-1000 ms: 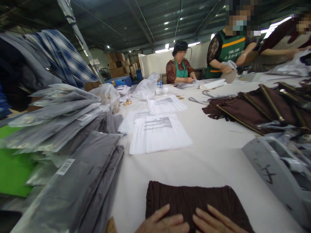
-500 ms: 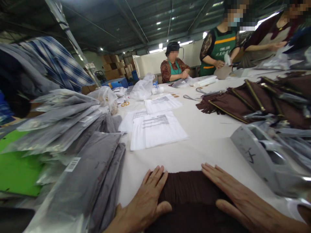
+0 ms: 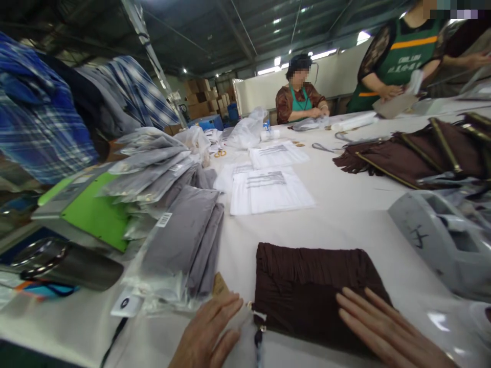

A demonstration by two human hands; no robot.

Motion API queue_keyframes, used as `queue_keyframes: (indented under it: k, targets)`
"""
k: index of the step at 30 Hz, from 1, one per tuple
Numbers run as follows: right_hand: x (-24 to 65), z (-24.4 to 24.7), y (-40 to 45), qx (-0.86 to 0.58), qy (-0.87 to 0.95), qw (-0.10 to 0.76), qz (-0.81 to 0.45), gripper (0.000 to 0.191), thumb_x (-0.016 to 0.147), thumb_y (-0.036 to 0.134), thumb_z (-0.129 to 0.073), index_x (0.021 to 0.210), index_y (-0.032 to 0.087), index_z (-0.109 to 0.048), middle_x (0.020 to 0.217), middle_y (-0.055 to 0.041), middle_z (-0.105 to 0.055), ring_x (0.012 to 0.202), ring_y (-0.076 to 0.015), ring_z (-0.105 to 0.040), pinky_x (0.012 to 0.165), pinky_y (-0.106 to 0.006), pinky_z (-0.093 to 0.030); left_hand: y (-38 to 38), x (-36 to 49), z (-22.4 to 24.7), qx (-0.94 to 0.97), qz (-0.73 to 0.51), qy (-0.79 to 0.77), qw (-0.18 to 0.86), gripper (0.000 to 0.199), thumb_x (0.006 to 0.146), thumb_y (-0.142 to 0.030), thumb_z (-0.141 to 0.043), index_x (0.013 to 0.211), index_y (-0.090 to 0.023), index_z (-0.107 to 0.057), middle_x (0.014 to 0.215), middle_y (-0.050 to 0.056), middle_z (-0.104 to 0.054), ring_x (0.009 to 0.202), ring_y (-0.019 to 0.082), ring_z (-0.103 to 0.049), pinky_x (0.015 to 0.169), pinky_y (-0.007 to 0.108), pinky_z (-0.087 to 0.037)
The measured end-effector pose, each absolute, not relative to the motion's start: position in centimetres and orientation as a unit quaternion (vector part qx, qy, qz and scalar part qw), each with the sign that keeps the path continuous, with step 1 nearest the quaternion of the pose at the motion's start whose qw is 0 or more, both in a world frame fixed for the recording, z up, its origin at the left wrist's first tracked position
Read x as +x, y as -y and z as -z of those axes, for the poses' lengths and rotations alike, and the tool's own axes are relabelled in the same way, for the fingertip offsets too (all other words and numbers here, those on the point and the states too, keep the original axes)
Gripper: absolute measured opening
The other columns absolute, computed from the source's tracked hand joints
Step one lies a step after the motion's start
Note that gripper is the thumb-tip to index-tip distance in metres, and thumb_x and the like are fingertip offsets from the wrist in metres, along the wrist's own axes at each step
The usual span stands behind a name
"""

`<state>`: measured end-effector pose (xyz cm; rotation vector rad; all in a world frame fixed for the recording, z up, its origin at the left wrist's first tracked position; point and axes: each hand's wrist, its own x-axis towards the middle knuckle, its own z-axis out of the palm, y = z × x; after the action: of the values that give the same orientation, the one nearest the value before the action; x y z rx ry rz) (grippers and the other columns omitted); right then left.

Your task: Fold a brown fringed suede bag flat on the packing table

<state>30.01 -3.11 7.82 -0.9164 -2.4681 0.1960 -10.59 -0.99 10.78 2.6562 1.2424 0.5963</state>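
A dark brown fabric pouch (image 3: 307, 291) with a gathered, pleated upper band lies flat on the white table in front of me. My right hand (image 3: 376, 317) rests on its right part, fingers stretched out and flat. Beside the pouch's left edge is my left hand (image 3: 210, 327), its fingers extended and the thumb apart from them. A brown card tag (image 3: 220, 285) pokes out just beyond those fingers, and something pale and translucent lies by the thumb. A small metal clasp with a short strap (image 3: 259, 327) hangs at the pouch's lower left side.
Bagged grey garments (image 3: 180, 240) are stacked at left, near a dark tumbler (image 3: 72, 263) and a green machine (image 3: 95, 209). White printed plastic bags (image 3: 272, 191) lie ahead. Brown zippered pouches (image 3: 418, 153) and a grey tape dispenser (image 3: 441, 240) sit at right. Co-workers stand across the table.
My left hand has come off the pouch's upper left edge and moved down to its left side. The right hand has slid lower on the pouch. The view has turned left.
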Motion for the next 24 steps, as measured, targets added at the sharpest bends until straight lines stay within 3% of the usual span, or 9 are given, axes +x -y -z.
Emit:
queue_keyframes:
  k: [4,8,13,18,24]
  targets:
    - [22.4,-11.3,1.2,-0.305,0.930,0.193,-0.072,0.079,0.090,0.046,-0.060,0.154,0.026,-0.018,0.155,-0.0048,-0.033,0.141,-0.0281,-0.034,0.120,-0.047,-0.023,2.2,-9.7,-9.5,0.900,-0.201,-0.387,0.031,0.055,0.091,-0.033,-0.059,0.143,-0.029,-0.042,0.136,0.006,-0.060,0.126,0.021,-0.055,0.106,0.032,-0.045]
    - [18.2,-11.4,-1.7,-0.288,0.941,0.165,-0.064,0.079,0.090,0.057,-0.055,0.152,0.019,-0.024,0.156,-0.0087,-0.032,0.145,-0.0276,-0.025,0.122,-0.051,-0.016,3.3,-9.5,-9.7,0.872,-0.205,-0.445,0.015,0.039,0.091,-0.027,-0.057,0.130,-0.029,-0.054,0.129,0.005,-0.065,0.116,0.019,-0.062,0.100,0.029,-0.051]
    - [21.6,-8.6,-1.6,-0.369,0.908,0.199,-0.017,0.066,0.089,0.048,-0.061,0.145,0.018,-0.041,0.152,-0.0131,-0.038,0.141,-0.0322,-0.033,0.120,-0.058,-0.016,6.0,-12.7,-9.6,0.817,-0.216,-0.533,0.043,0.025,0.094,-0.030,-0.052,0.117,-0.027,-0.061,0.113,0.005,-0.069,0.107,0.019,-0.066,0.093,0.028,-0.055]
    - [20.9,-8.9,0.2,-0.357,0.912,0.203,0.005,0.069,0.089,0.041,-0.063,0.149,0.025,-0.033,0.155,-0.0075,-0.035,0.142,-0.0301,-0.031,0.120,-0.056,-0.016,8.4,-12.6,-9.7,0.743,-0.155,-0.642,0.105,0.017,0.090,-0.031,-0.056,0.104,-0.025,-0.064,0.101,0.004,-0.067,0.097,0.020,-0.066,0.085,0.032,-0.055]
    - [19.2,-8.8,-0.1,-0.364,0.917,0.162,-0.007,0.064,0.091,0.050,-0.057,0.144,0.017,-0.044,0.147,-0.0151,-0.046,0.139,-0.0304,-0.038,0.118,-0.056,-0.022,8.3,-11.8,-8.4,0.794,-0.086,-0.602,0.027,0.032,0.078,-0.028,-0.068,0.110,-0.025,-0.065,0.103,0.005,-0.070,0.096,0.024,-0.067,0.083,0.033,-0.055]
